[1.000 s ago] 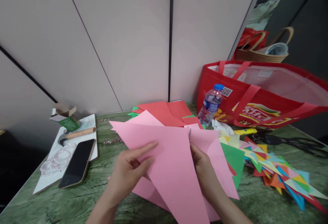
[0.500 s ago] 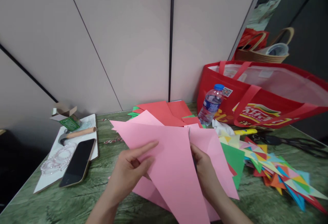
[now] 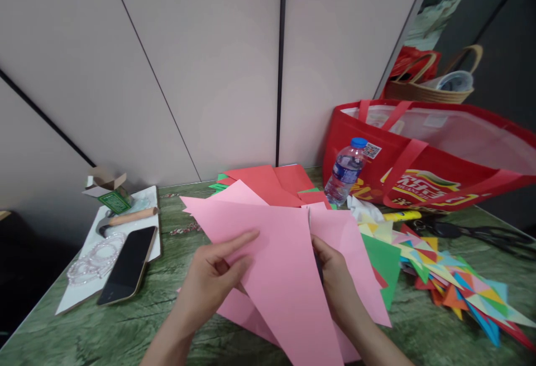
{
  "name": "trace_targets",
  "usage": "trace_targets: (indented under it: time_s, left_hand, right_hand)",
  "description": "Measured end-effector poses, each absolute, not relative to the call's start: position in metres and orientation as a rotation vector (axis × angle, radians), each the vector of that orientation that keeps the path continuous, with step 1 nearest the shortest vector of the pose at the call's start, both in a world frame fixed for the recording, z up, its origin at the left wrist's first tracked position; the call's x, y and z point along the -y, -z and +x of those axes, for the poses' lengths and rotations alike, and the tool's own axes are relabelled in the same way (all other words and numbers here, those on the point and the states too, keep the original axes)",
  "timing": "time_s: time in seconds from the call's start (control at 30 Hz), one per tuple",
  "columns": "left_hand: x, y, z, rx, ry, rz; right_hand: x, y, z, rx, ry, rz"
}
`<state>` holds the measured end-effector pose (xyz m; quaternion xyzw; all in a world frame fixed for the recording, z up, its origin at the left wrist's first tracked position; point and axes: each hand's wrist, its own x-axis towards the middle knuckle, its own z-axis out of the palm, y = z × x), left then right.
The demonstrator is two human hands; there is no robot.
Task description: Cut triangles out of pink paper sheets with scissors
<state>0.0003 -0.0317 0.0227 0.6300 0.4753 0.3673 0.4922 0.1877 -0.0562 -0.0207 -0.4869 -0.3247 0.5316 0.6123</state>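
Observation:
A large pink sheet of paper (image 3: pixel 280 265) slants across the middle of the view. My left hand (image 3: pixel 215 274) grips its left edge, with the index finger and thumb on the upper face and the other fingers curled. At the sheet's right edge, my right hand (image 3: pixel 335 274) is closed around scissors (image 3: pixel 309 216). Only a bit of metal blade at the paper's top edge and a dark part of the handle show; the paper and fingers hide the rest. More pink paper (image 3: pixel 347 243) lies beneath and to the right, over a green sheet (image 3: pixel 381 265).
Red paper (image 3: pixel 268 181) lies behind, beside a water bottle (image 3: pixel 345 170) and a red bag (image 3: pixel 377 153). Folded colourful paper pieces (image 3: pixel 456 282) and black-handled scissors (image 3: pixel 481 233) lie right. A phone (image 3: pixel 128 265), a wooden-handled hooked tool (image 3: pixel 132 216) and a small box (image 3: pixel 111 193) are left.

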Motion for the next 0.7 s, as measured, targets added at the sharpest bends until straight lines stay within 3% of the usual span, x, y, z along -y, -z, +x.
trace_targets:
  time_s: [0.7]
  left_hand:
    - [0.025,-0.020,-0.006,-1.204,-0.963,1.575]
  right_hand:
    - [0.052,0.033,0.190,0.881,-1.165,-1.147]
